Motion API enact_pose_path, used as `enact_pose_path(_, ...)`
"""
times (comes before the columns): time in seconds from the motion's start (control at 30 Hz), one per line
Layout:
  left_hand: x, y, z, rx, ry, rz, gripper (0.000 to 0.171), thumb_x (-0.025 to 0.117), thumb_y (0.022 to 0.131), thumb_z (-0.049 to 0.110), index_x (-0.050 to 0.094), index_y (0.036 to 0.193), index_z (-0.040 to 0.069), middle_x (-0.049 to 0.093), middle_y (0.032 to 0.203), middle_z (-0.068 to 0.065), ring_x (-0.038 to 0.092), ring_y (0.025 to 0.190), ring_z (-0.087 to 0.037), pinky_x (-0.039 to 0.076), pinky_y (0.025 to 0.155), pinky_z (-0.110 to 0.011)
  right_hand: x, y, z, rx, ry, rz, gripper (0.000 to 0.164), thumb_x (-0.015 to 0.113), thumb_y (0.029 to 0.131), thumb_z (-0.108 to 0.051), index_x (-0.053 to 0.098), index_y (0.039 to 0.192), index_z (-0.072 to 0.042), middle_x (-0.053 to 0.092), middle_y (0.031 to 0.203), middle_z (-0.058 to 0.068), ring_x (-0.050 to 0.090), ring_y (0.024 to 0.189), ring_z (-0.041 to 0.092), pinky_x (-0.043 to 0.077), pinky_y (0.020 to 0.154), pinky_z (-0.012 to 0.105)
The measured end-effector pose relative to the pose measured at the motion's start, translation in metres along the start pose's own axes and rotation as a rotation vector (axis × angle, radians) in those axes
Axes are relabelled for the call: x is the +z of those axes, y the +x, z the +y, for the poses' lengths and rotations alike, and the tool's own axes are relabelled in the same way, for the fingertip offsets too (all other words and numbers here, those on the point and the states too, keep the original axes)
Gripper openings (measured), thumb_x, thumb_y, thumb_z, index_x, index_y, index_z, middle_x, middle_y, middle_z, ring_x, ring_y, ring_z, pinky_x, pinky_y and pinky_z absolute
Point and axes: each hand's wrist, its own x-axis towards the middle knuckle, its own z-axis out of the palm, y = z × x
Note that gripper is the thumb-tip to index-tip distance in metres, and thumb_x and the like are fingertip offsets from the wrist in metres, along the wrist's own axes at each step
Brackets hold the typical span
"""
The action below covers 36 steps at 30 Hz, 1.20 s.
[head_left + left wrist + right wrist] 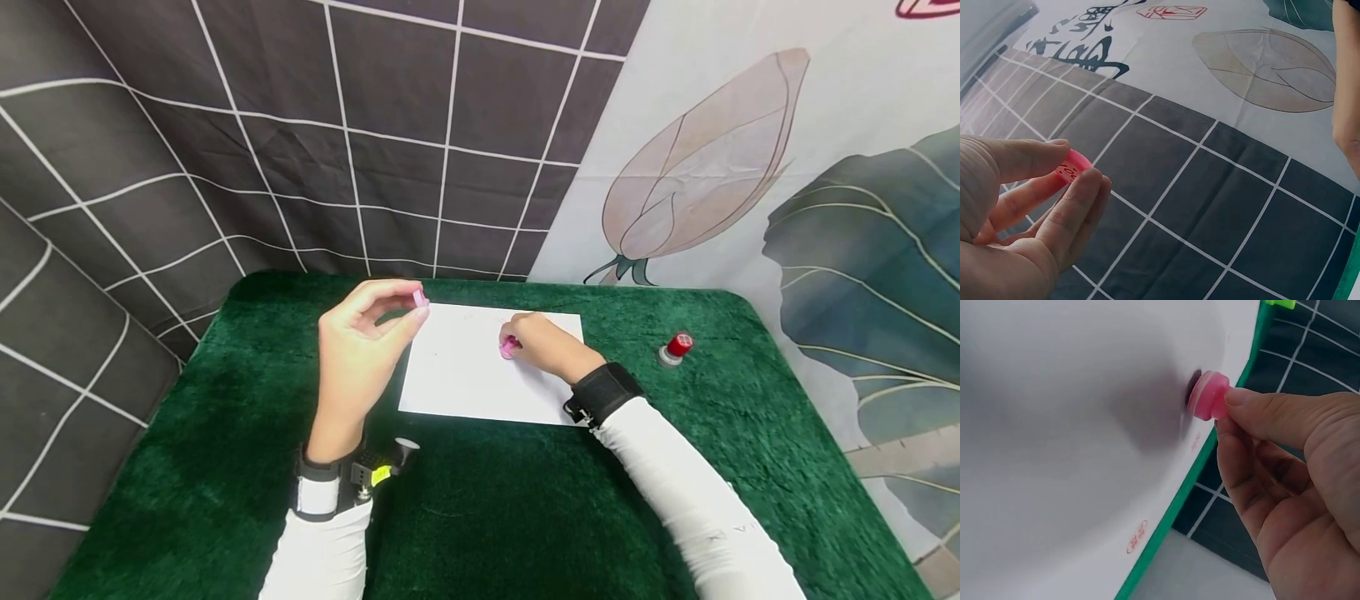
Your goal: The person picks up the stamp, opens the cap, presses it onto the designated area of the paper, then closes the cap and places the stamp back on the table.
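Note:
A sheet of white paper (472, 383) lies on the green table cover, with small red stamped marks (1137, 536) near one edge. Over the paper my right hand (542, 340) pinches a pink stamp (1209, 397) between thumb and fingers. Its face is turned to the sheet, close to its own shadow; whether it touches the paper I cannot tell. Raised beside the paper's far left corner, my left hand (367, 337) pinches a small pink cap (1074, 167) with red markings. Thumb and fingertips hide part of that cap.
To the right of the paper, a red-and-white stamp (677, 348) stands on the green cloth (480, 500). A dark gridded cloth wall (397, 150) rises behind the table, beside a white panel with a painted bud (697, 167).

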Motion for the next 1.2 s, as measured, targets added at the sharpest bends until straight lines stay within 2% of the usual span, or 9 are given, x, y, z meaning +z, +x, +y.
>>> enact_pose_path(0.33, 0.002, -0.001, 0.0, 0.001, -0.007, -0.005, 0.027, 0.076, 0.079, 0.0, 0.071, 0.105, -0.005, 0.07, 0.103, -0.02, 0.067, 0.09, -0.022, 0.059, 0.084, -0.026, 0.006, 0.004, -0.002, 0.019, -0.066, -0.006, 0.013, 0.064, 0.086, 0.005, 0.07, 0.082, -0.007, 0.062, 0.079, 0.003, 0.055, 0.075, 0.017, 0.054, 0.07, 0.033)
enact_pose_path(0.57, 0.004, -0.002, 0.001, -0.012, 0.004, -0.016, 0.028, 0.077, 0.079, 0.001, 0.071, 0.105, -0.005, 0.069, 0.103, -0.018, 0.067, 0.09, -0.02, 0.059, 0.084, -0.03, 0.006, 0.007, -0.008, 0.082, -0.109, -0.029, 0.018, 0.061, 0.086, 0.007, 0.07, 0.08, -0.008, 0.061, 0.076, 0.002, 0.053, 0.073, 0.019, 0.05, 0.064, 0.036)
enact_pose_path(0.73, 0.008, -0.003, 0.002, -0.027, -0.001, -0.026, 0.028, 0.077, 0.079, 0.003, 0.071, 0.105, -0.004, 0.069, 0.103, -0.016, 0.067, 0.091, -0.02, 0.059, 0.084, -0.03, 0.005, 0.006, -0.011, 0.098, -0.109, -0.007, 0.017, 0.063, 0.084, 0.008, 0.071, 0.08, -0.006, 0.062, 0.075, 0.003, 0.053, 0.072, 0.019, 0.05, 0.061, 0.035)
enact_pose_path(1.0, 0.011, -0.005, 0.005, -0.05, 0.041, -0.033, 0.031, 0.078, 0.08, 0.012, 0.071, 0.107, -0.001, 0.069, 0.105, -0.011, 0.067, 0.092, -0.017, 0.059, 0.086, -0.036, 0.009, 0.006, -0.012, 0.077, -0.153, 0.044, 0.02, 0.06, 0.079, 0.012, 0.069, 0.079, -0.006, 0.061, 0.075, 0.004, 0.051, 0.07, 0.018, 0.045, 0.056, 0.03)
enact_pose_path(1.2, 0.014, -0.006, 0.004, -0.047, 0.07, -0.046, 0.032, 0.078, 0.08, 0.017, 0.071, 0.108, 0.0, 0.069, 0.106, -0.011, 0.067, 0.093, -0.015, 0.058, 0.087, -0.033, 0.01, 0.0, -0.008, 0.054, -0.099, 0.048, 0.018, 0.06, 0.084, 0.009, 0.068, 0.082, -0.006, 0.058, 0.078, 0.004, 0.05, 0.072, 0.018, 0.047, 0.065, 0.031)
